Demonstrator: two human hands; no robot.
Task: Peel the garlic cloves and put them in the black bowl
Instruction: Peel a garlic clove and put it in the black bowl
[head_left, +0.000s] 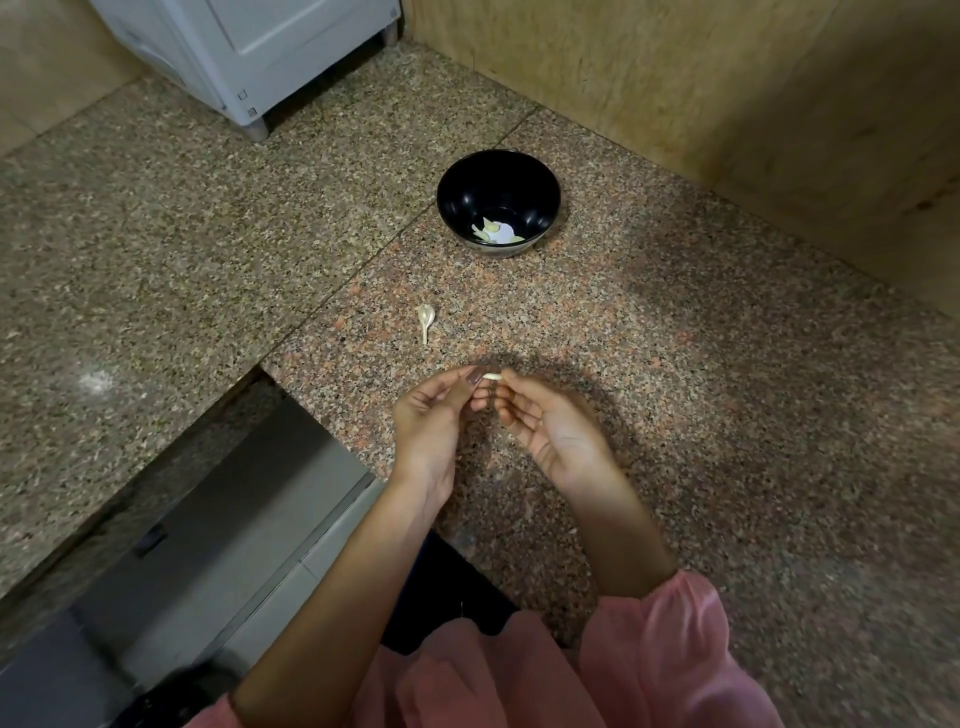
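A small pale garlic clove is held between both hands above the granite counter. My left hand pinches its left end with thumb and fingertips, and my right hand pinches its right end. The black bowl stands farther back on the counter, with a few peeled cloves lying at its bottom. Another garlic clove with a thin papery stalk lies on the counter between my hands and the bowl.
The speckled granite counter has a wooden wall at the back right. A white appliance stands at the back left. At the lower left the counter edge drops to a steel surface.
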